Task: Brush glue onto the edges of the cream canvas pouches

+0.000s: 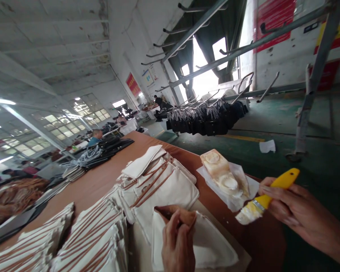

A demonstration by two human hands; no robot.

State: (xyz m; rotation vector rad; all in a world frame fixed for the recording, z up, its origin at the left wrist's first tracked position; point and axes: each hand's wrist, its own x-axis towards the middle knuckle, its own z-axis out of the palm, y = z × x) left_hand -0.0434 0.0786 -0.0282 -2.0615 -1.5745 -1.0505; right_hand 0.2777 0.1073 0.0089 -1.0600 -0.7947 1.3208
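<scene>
My right hand [289, 204] grips a paintbrush [283, 179] with a yellow handle; its bristles are coated in a whitish paste and point down to the left. My left hand [178, 243] has its fingers bent and closed on the lifted edge of a cream leather panel [212, 241], whose brown inner side shows as a fold. Just beyond the brush stands a glue container [222, 170], pale and crusted with paste, on a white sheet [205, 177]. Behind the left hand, more cream panels [170, 185] with brown edges lie overlapped.
Fanned stacks of cream pieces [93, 238] cover the near left of the brown table [110, 158]. Dark pieces and a bundle of cord [87, 156] lie along its far left. A metal rack [306, 109] with hanging black items [206, 121] stands beyond the right edge. People sit farther back.
</scene>
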